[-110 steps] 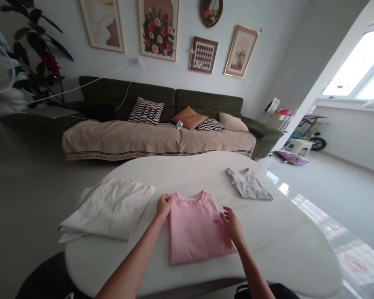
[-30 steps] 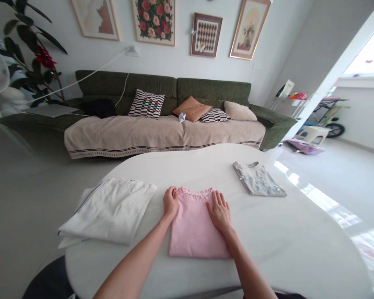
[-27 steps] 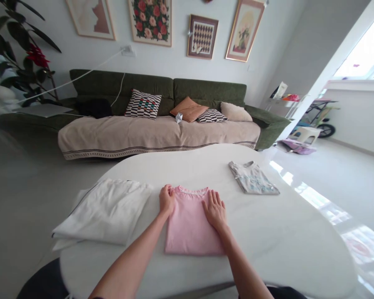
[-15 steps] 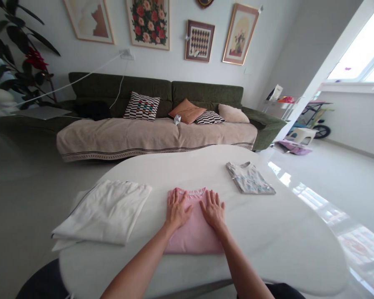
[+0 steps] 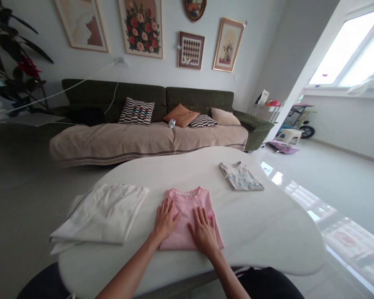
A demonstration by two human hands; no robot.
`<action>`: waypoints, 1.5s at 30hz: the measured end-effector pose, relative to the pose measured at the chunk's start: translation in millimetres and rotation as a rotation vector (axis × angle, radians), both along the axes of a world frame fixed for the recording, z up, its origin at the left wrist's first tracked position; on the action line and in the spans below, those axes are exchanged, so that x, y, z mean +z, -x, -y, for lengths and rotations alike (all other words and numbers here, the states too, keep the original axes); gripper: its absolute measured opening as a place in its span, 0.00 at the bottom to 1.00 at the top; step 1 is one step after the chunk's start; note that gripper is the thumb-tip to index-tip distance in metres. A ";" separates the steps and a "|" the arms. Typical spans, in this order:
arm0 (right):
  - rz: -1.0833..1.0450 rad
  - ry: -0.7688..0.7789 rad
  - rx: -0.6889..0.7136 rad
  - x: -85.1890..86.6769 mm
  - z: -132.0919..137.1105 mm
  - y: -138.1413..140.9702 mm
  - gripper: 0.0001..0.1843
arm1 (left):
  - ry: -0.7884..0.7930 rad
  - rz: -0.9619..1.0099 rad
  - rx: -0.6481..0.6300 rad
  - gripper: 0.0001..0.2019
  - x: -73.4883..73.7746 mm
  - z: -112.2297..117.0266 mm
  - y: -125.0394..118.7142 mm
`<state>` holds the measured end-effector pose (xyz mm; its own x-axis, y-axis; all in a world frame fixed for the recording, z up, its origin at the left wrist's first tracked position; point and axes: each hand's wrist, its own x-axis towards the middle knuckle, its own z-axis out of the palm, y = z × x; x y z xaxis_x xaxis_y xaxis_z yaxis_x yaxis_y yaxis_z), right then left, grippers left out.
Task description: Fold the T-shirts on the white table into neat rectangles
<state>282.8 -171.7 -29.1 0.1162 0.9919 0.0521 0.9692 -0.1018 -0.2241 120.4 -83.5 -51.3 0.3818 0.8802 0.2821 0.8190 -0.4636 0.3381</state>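
A folded pink T-shirt (image 5: pixel 183 207) lies flat on the white table, its ribbed collar pointing away from me. My left hand (image 5: pixel 166 221) rests palm down on the shirt's left side, fingers stretched out. On its right half lies my right hand (image 5: pixel 203 230), also flat with the fingers spread. A small bright pink mark shows beside the right fingertips. To the left is a larger folded white cloth (image 5: pixel 106 214) with a dark edge line. Farther back on the right sits a folded grey T-shirt (image 5: pixel 240 176) with a bluish print.
The white table (image 5: pixel 262 232) has a curved edge, and the white cloth hangs slightly over its left side. Behind it stands a green sofa (image 5: pixel 199 97) with a beige cover (image 5: pixel 137 141) and several cushions. A purple item (image 5: pixel 282 146) lies on the floor at right.
Both hands have slid down the pink T-shirt toward me, uncovering its collar and the pink mark. The camera view has tilted up and turned slightly right.
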 end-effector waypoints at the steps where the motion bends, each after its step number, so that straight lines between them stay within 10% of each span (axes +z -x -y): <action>1: -0.007 -0.007 0.011 -1.8 6.9 1.2 0.33 | 0.011 -0.021 -0.002 0.30 -2.6 2.2 1.1; 19: -0.207 -0.141 -0.461 0.8 10.6 -47.1 0.16 | 0.197 0.024 0.330 0.06 33.4 9.5 16.8; 45: -0.559 -0.045 -0.416 14.0 -9.7 -69.4 0.12 | 0.393 0.001 0.288 0.06 49.6 22.6 23.3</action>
<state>352.1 -162.0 -15.0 0.5069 0.8577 -0.0865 0.5896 -0.4182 -0.6910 97.1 -106.1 -1.7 0.1074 0.9899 -0.0925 0.8950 -0.0557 0.4427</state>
